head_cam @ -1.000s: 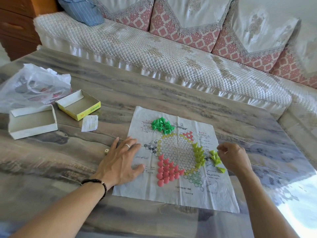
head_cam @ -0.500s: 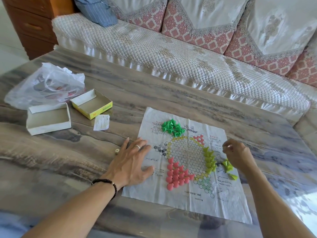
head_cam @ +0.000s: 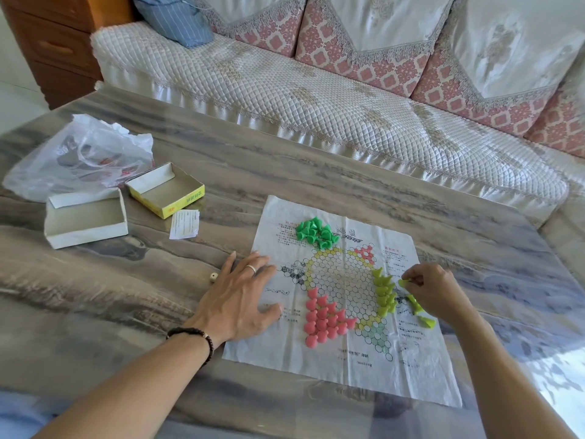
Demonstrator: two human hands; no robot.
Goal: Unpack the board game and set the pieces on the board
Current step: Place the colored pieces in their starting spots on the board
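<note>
A creased white paper game board [head_cam: 342, 359] printed with a hexagonal grid lies flat on the grey marbled desk [head_cam: 285, 172], just in front of the quilted cream sofa [head_cam: 285, 90]. The left hand [head_cam: 240, 299] is spread flat, fingers straight and apart, pressing on the board's left edge; it wears a ring and there is a dark bead bracelet at the wrist. The right hand [head_cam: 437, 289] sits at the board's right side, its fingertips pinching one yellow-green cone-shaped plastic piece [head_cam: 403, 282], though how the piece is turned is hard to make out. A row of yellow-green cone pieces [head_cam: 384, 291] stands along the grid's right edge, with a few loose yellow-green pieces [head_cam: 421, 313] lying beside the right hand. A cluster of pink cone pieces [head_cam: 323, 318] fills the lower-left corner of the grid, and a heap of bright green cone pieces [head_cam: 316, 232] rests on the board's far edge. To the left are an open yellow cardboard box tray [head_cam: 164, 188], a white box lid [head_cam: 85, 217], a small folded paper slip [head_cam: 184, 224], a crumpled clear plastic bag [head_cam: 82, 153] and a small pale die [head_cam: 214, 277].
</note>
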